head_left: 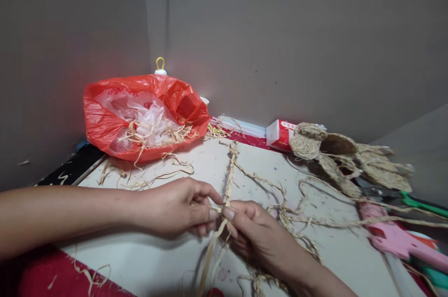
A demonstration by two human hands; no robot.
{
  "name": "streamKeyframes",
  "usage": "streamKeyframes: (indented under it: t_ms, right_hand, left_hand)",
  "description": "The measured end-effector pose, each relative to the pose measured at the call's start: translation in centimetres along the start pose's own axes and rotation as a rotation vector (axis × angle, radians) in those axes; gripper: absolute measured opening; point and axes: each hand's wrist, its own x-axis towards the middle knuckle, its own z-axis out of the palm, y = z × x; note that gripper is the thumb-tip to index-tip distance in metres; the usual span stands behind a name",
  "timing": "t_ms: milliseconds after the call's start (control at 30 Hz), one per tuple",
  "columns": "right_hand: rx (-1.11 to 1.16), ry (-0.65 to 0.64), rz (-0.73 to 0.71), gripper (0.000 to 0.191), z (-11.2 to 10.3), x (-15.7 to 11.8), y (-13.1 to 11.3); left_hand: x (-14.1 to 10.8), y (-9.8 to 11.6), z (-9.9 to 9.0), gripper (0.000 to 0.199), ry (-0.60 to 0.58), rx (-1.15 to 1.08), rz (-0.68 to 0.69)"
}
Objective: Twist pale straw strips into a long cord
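Observation:
A braid of pale straw-like fibre (230, 173) runs from the far side of the white board toward me. Where it ends in loose strands (209, 255), my left hand (182, 208) pinches a strand between thumb and fingers. My right hand (257, 227) is closed on the braid's near end, its thumb on top, right beside the left fingertips. Unbraided strands hang down below both hands. Thin finished cord (287, 215) lies in loops to the right of the braid and partly under my right forearm.
A red plastic bag (147, 150) with fibre scraps stands at the back left. Along the right lie woven straw pieces (341, 162), a red and white box (280, 134), a pink glue gun (399, 238) and a green-handled tool (423, 206). Loose scraps (168, 173) litter the white board (140, 259).

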Motion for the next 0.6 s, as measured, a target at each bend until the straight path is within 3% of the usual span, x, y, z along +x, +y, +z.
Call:
streamKeyframes:
  t_ms: [100,300,467,600]
  right_hand:
    - [-0.149,0.048,0.002,0.045,0.07,-0.04,-0.25]
    - [-0.426,0.094,-0.081,0.047,0.65,0.06,-0.9]
    - [-0.418,0.025,-0.002,0.043,0.72,-0.19,-0.9]
    - [-0.438,0.055,0.021,0.04,0.79,-0.26,-0.67]
  left_hand:
    - [0.7,-0.97,0.29,0.022,0.022,-0.102,-0.028]
    - [0.32,-0.78,0.21,0.018,0.12,-0.017,-0.032]
    - [0.54,-0.37,0.34,0.017,0.153,0.001,-0.084]
    - [0.74,-0.53,0.41,0.016,0.168,0.007,-0.112]
